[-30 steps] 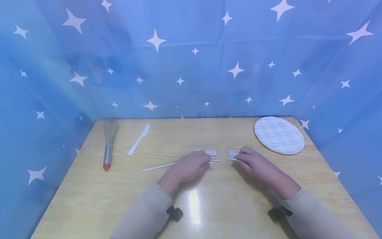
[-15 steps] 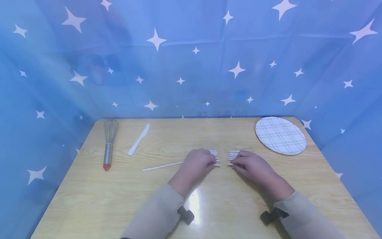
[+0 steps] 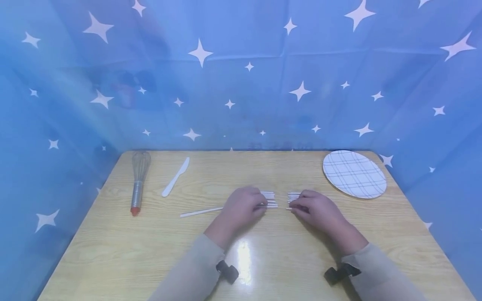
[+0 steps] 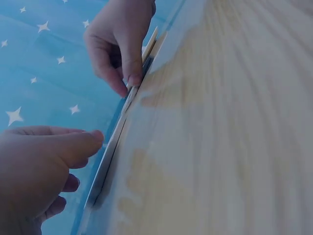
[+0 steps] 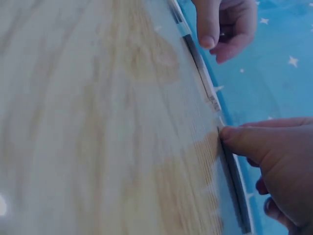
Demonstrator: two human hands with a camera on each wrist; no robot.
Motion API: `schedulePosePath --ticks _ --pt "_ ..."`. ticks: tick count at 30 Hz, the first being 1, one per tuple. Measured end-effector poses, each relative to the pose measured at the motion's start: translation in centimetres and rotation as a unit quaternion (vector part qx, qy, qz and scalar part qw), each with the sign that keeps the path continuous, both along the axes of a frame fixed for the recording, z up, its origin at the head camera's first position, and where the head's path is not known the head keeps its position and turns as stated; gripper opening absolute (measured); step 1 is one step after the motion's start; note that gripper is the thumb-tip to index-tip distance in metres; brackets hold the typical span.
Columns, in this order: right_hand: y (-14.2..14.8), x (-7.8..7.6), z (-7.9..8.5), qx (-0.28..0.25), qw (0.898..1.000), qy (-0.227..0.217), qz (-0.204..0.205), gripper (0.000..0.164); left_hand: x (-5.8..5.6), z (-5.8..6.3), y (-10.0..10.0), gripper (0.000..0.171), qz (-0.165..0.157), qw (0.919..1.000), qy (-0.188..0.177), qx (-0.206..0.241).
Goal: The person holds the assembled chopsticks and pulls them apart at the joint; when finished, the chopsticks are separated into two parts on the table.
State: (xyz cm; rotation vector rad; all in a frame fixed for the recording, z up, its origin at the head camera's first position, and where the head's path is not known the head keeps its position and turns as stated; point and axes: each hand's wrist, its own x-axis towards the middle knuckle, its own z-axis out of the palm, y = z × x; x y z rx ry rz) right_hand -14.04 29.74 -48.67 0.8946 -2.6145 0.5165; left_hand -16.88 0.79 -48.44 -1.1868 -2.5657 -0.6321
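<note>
Two rows of thin white sticks lie mid-table with a narrow gap between them: the left row [image 3: 270, 199] and the right row [image 3: 293, 197]. My left hand [image 3: 242, 209] is over the left row, partly covering it. In the left wrist view, that hand's thumb and fingers [image 4: 80, 147] are loosely bent and apart from the stick below. My right hand [image 3: 318, 209] pinches the end of the nearest white stick [image 3: 288, 208] in the right row. A single slanted stick [image 3: 201, 212] runs under my left hand, its other end hidden.
A whisk [image 3: 137, 184] with a red handle end lies at the far left, beside a white knife [image 3: 175, 177]. At the back right is a white plate [image 3: 355, 174] with a line pattern. A blue star-patterned curtain [image 3: 241, 117] surrounds the table [image 3: 286, 267].
Both hands came nearer to the table's front edge between the first two frames. Since then my left hand has drawn slightly left, off the nearest stick of its row. My right hand has barely moved.
</note>
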Motion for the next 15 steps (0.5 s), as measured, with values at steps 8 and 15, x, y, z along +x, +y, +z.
schedulePosePath --ticks 8,15 --pt "-3.7 -0.6 -0.1 -0.048 0.999 -0.002 0.022 0.013 0.6 -0.1 -7.1 0.017 0.056 0.9975 -0.040 0.019" --pt "-8.4 -1.5 -0.6 -0.077 0.994 0.013 0.076 0.009 2.0 -0.3 -13.6 0.021 0.117 0.9914 -0.055 0.018"
